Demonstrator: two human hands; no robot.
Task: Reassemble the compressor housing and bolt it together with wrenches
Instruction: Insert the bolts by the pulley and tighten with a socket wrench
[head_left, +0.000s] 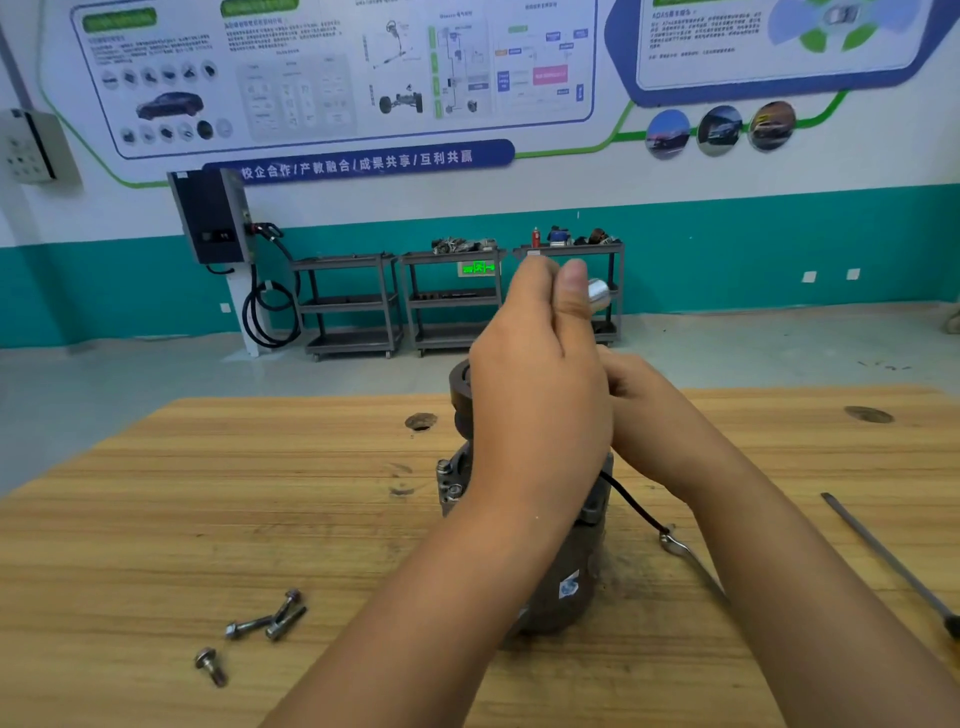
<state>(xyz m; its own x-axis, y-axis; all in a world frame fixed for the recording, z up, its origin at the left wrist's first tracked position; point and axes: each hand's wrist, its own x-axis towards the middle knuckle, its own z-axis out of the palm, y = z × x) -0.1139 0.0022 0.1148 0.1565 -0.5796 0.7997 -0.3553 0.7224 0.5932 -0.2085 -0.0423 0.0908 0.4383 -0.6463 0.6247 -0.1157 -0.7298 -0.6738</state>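
Compressor housing stands upright on the counter beneath both hands. The left hand curls round a silver tool; the right hand sits behind it, grip hidden. Four loose bolts below-left of the left hand suggest bolting remains largely unfinished.

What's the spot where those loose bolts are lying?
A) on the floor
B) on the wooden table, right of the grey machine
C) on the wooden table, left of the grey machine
C: the loose bolts lie on the wooden table, to the left of the compressor; on its right there is a long metal rod but no bolts.
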